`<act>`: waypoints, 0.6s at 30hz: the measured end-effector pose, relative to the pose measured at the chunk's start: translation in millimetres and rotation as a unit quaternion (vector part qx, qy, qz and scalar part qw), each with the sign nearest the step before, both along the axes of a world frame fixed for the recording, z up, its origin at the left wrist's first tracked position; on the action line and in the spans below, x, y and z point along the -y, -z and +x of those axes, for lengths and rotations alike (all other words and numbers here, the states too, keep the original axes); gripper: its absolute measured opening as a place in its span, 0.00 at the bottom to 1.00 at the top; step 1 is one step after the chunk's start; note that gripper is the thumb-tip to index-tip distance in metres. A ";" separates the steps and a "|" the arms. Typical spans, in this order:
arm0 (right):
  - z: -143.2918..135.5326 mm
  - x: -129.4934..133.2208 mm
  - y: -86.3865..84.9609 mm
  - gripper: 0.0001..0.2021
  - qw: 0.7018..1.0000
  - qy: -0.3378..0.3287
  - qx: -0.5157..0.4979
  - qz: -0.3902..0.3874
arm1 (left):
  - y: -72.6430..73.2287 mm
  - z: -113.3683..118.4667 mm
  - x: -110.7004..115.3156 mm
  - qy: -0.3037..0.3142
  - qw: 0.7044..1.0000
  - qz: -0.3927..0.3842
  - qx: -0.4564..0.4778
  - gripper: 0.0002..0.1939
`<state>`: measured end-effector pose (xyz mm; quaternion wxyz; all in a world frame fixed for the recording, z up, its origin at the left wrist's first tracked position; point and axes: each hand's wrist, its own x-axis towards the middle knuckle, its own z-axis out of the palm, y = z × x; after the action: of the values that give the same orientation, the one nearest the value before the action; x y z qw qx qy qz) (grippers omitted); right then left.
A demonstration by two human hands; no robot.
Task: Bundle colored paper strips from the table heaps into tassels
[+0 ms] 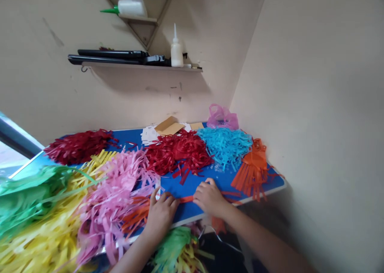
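A narrow twisted band of orange fringed paper (pixel 186 199) runs between my two hands, low over the front edge of the blue table (pixel 183 185). My left hand (pixel 162 213) is closed on its left part, and loose orange strips fan out beyond the wrist side. My right hand (pixel 210 199) grips the other end with curled fingers; more orange strips stick out past it to the right. The fingertips are partly hidden under both hands. Pink fringed paper (pixel 120 185) lies just left of my left hand.
Dark red (pixel 180 151), light blue (pixel 226 145) and orange fringe piles (pixel 255 161) lie behind my hands. Yellow (pixel 45 233) and green fringe (pixel 33 193) fill the left. A pink plastic bag (pixel 223 117) stands in the corner. Overhead, a wall shelf (pixel 135 66) holds a glue bottle (pixel 177 53).
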<state>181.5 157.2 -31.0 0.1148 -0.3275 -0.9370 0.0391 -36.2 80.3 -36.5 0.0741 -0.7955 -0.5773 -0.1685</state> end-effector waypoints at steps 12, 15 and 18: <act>8.2 -7.9 2.9 0.08 0.996 0.091 -0.008 -0.020 | -9.6 -4.3 -9.7 -0.042 0.994 -0.079 0.059 0.12; 5.8 -11.4 4.1 0.09 0.995 0.098 -0.012 -0.031 | -13.6 -1.9 -13.0 -0.064 0.992 -0.089 0.055 0.09; 5.9 -12.2 2.1 0.08 0.994 0.105 -0.018 -0.034 | -17.8 0.8 -12.9 -0.074 0.992 -0.089 0.052 0.06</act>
<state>187.4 169.4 -33.1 0.1240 -0.4272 -0.8933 0.0645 -35.4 93.3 -18.7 -0.0153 -0.7440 -0.6505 -0.1518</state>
